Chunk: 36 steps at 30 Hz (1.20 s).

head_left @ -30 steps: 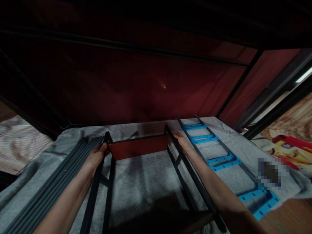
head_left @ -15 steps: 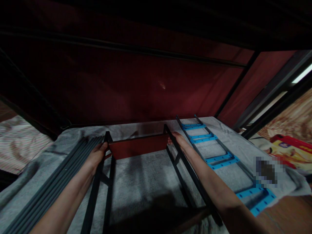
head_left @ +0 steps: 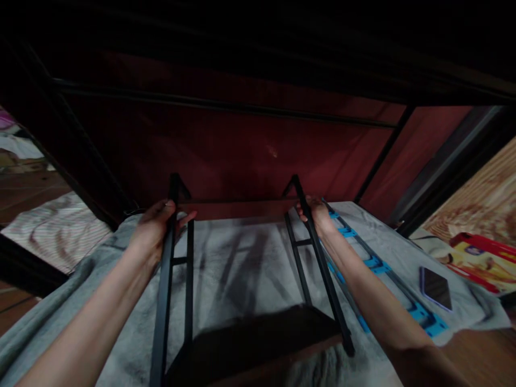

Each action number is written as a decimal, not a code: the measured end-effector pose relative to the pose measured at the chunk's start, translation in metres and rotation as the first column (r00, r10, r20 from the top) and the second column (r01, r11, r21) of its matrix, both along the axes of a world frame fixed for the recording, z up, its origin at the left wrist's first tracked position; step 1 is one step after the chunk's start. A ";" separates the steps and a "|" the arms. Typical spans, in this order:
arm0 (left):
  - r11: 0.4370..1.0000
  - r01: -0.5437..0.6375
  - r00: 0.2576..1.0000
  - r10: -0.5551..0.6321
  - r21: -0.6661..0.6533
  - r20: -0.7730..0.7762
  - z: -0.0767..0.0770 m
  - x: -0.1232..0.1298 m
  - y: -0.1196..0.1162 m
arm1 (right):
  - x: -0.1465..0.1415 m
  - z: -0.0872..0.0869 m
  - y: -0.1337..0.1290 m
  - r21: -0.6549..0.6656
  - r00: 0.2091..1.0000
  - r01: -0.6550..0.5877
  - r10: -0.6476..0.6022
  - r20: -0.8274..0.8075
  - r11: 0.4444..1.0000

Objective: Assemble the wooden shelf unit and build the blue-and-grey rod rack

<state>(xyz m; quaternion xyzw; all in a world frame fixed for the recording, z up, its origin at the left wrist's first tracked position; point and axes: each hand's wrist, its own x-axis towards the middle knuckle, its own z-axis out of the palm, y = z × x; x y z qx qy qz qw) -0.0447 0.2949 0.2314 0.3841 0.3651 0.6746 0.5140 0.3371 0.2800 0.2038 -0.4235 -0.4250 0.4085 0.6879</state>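
Black frame (head_left: 164, 279) is between the two hands, over the grey cloth. Left hand (head_left: 151, 228) is clamped on its left rail near the far end, a finger stretched toward the inside. Right hand (head_left: 318, 215) is clamped on the right rail, also near the far end, fingers curled round it.

Frame: slim, straight, square-edged bars, look like metal; short crosspieces join the paired bars on each side. Reddish-brown panel (head_left: 237, 209), flat and smooth, spans the far end; dark panel (head_left: 262, 344) spans the near end, mostly in shadow.

Blue-and-grey rack (head_left: 377, 264), ladder-like, lies right of the frame, partly hidden by the right forearm. Phone (head_left: 436, 288) lies flat just beside it, dark screen up. Grey cloth (head_left: 242, 247) is soft, wrinkled at the edges.

Behind: dark red wall (head_left: 226, 150) with black bars. Striped cloth (head_left: 56, 234) at left, red-and-yellow package (head_left: 484, 260) at right, brown floor (head_left: 484, 355) lower right. Dim light.
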 end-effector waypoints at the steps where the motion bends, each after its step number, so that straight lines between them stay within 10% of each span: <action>1: 0.998 -0.005 0.999 0.007 0.069 -0.034 0.013 0.003 -0.005 | 0.001 0.014 -0.006 0.039 1.000 0.018 -0.018 -0.008 0.999; 9: 0.848 -0.090 0.963 0.209 0.523 -0.173 0.054 0.026 -0.068 | -0.002 0.060 -0.060 0.355 0.978 0.208 -0.198 -0.064 0.911; 21: 0.783 -0.271 0.779 0.520 0.560 -0.350 -0.006 0.026 -0.120 | -0.007 0.010 -0.114 0.373 0.924 0.376 -0.315 -0.215 0.848; 36: 0.575 -0.355 0.735 0.659 0.737 -0.160 -0.034 0.027 -0.160 | -0.019 -0.015 -0.168 0.378 0.910 0.410 -0.342 -0.235 0.830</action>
